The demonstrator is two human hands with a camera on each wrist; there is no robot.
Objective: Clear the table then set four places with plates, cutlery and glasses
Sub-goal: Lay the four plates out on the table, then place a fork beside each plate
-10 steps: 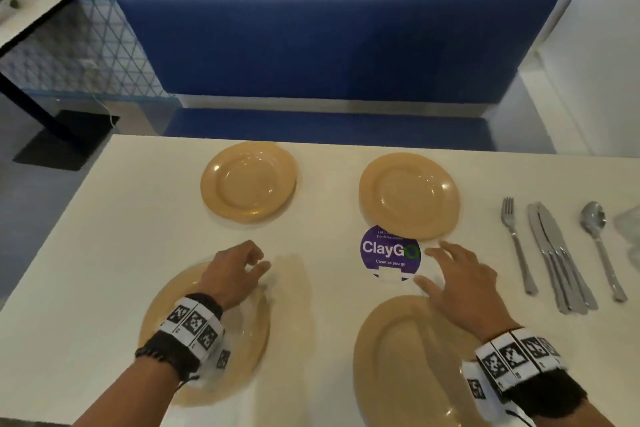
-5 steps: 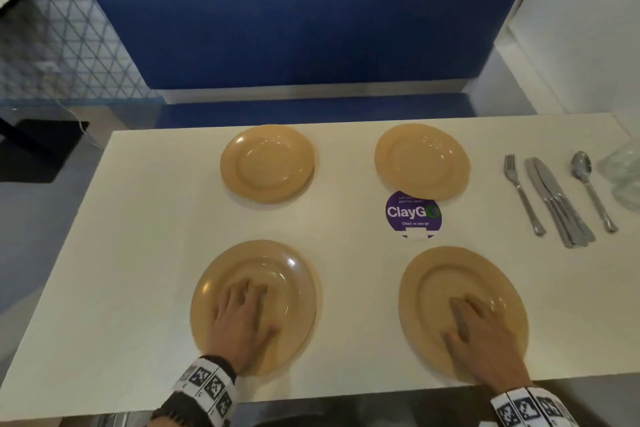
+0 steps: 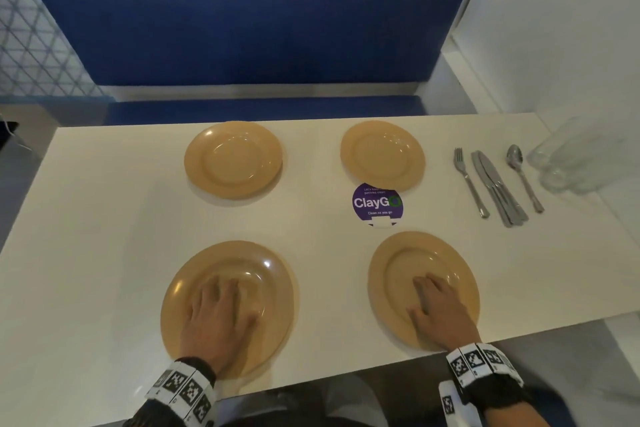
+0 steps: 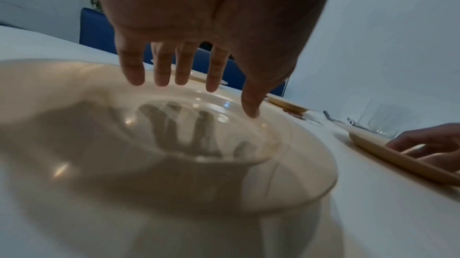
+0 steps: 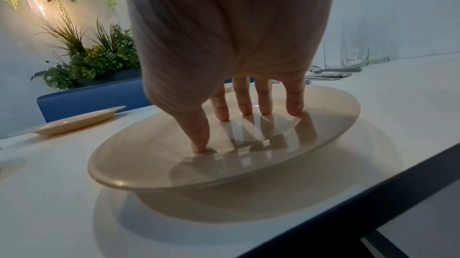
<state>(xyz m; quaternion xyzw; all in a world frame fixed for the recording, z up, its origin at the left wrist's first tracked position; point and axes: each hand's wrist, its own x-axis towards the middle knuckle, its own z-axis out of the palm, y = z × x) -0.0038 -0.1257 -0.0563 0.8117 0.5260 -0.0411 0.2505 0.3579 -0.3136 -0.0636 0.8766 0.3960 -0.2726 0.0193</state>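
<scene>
bare table (image 3: 104,218) left, cutlery (image 3: 498,184), glasses (image 3: 571,156) crowd right

Blue bench (image 3: 242,28) behind table; purple sticker (image 3: 377,205); plants (image 5: 94,59).

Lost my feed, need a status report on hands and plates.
Left hand and right hand open, flat on the two near plates. Cutlery, glasses unplaced at right. Nothing in the way.

A white table (image 3: 104,225) carries four tan plates (image 3: 233,159) around a purple sticker (image 3: 377,204); cutlery (image 3: 498,184) and glasses (image 3: 571,156) lie right of the sticker.
</scene>
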